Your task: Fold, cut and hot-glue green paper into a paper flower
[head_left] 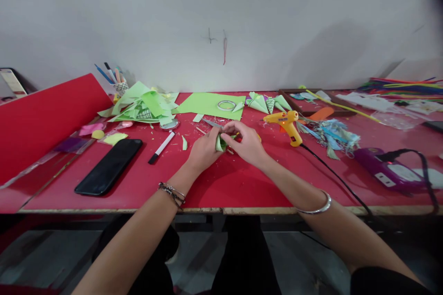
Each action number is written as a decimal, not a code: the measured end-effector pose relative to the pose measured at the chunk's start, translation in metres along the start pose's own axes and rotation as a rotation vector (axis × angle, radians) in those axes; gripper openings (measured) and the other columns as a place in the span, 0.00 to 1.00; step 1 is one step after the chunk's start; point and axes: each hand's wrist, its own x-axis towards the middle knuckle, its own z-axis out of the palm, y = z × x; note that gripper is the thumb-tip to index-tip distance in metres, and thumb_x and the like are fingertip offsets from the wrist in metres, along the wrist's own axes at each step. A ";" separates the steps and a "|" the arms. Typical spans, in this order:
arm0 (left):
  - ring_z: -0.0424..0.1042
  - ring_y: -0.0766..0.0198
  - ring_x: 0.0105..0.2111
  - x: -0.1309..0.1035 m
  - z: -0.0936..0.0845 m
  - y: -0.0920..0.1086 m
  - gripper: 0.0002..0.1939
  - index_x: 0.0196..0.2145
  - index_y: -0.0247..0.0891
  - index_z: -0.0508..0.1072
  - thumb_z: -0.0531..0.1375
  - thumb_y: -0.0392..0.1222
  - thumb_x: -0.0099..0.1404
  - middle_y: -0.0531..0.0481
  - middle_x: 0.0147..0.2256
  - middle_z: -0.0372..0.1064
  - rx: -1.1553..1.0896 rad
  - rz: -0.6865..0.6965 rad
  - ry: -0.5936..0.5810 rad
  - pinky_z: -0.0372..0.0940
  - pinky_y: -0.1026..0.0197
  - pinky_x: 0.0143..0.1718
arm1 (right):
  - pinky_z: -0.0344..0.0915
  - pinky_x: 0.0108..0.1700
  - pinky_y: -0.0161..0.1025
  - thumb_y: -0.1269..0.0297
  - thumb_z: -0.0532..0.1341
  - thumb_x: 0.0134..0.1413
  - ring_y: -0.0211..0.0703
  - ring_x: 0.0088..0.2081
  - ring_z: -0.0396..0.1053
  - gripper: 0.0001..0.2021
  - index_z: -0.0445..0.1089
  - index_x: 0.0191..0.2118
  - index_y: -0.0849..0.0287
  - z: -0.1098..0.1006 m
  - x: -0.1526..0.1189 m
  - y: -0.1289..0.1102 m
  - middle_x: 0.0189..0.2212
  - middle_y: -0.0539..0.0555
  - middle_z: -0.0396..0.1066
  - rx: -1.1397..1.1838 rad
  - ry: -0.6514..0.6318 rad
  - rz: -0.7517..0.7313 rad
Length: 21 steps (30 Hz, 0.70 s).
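My left hand (205,151) is closed round a small curled piece of green paper (220,143) above the middle of the red table. The fingers of my right hand (248,144) pinch the same paper from the other side, and the two hands almost meet. Just beyond the fingertips lie scissors, their blades (212,123) pointing left. Bits of red and yellow, perhaps their handles, show beside my right hand. My hands hide part of the paper, so its full shape is unclear.
A yellow glue gun (285,124) stands right of my hands, its black cord running to a purple power strip (387,170). Left are a marker (162,147), a black phone (109,166) and green paper scraps (141,106). Green paper cones (258,103) and a tape roll (226,105) lie behind.
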 end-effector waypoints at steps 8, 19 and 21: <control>0.70 0.57 0.33 0.002 0.002 -0.002 0.14 0.40 0.35 0.59 0.53 0.41 0.56 0.44 0.32 0.68 0.004 0.046 -0.012 0.62 0.61 0.28 | 0.59 0.30 0.34 0.61 0.55 0.49 0.36 0.26 0.65 0.09 0.60 0.37 0.59 -0.001 -0.001 -0.004 0.23 0.48 0.67 0.025 -0.018 0.060; 0.70 0.57 0.33 0.000 0.003 -0.003 0.12 0.40 0.35 0.60 0.52 0.42 0.58 0.44 0.35 0.67 0.187 0.035 -0.013 0.61 0.63 0.26 | 0.58 0.27 0.32 0.57 0.55 0.48 0.34 0.25 0.62 0.11 0.61 0.34 0.59 0.005 0.001 0.005 0.23 0.48 0.64 0.217 -0.069 0.228; 0.70 0.57 0.33 0.001 0.002 -0.003 0.12 0.40 0.36 0.60 0.52 0.42 0.58 0.44 0.33 0.68 0.145 0.005 -0.007 0.61 0.63 0.26 | 0.59 0.27 0.33 0.57 0.54 0.49 0.34 0.26 0.62 0.10 0.61 0.33 0.59 0.005 0.002 0.006 0.25 0.48 0.64 0.225 -0.078 0.216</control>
